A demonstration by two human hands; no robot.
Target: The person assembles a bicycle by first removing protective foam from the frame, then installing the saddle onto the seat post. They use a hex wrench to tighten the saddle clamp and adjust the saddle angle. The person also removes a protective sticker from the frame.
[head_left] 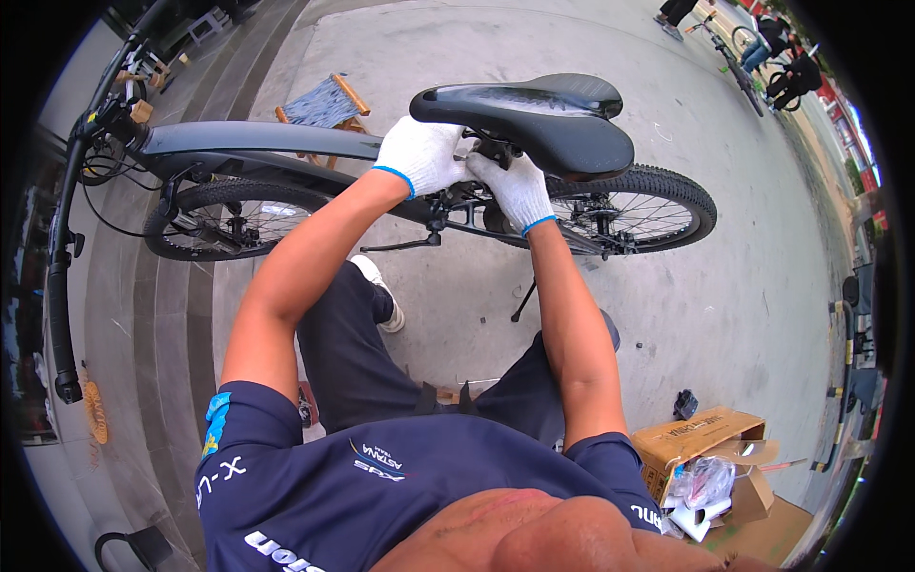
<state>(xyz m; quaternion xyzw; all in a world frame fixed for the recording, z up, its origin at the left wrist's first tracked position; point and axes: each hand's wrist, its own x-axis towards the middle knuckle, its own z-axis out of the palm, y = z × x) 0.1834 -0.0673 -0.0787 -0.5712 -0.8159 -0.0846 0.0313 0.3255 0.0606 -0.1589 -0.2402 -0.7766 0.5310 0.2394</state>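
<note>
In front of me stands a dark grey bicycle, its frame (257,138) running left to right. Both of my hands wear white knit gloves with blue cuffs. My left hand (419,157) closes around the top of the seat tube area, just under the nose of the black saddle (543,124). Close beside it, my right hand (519,193) grips the seat post (496,151) below the saddle. Thumbs and fingertips nearly meet there, and most fingers are hidden behind the post. Whether a small tool or bolt is between them cannot be seen.
Handlebar (59,315) reaches toward me at far left. The rear tyre (703,205) lies right, the kickstand (521,303) below. Behind the frame is a folding stool (324,103). An open cardboard box (701,434) with plastic wrap sits lower right. People with bicycles are at upper right.
</note>
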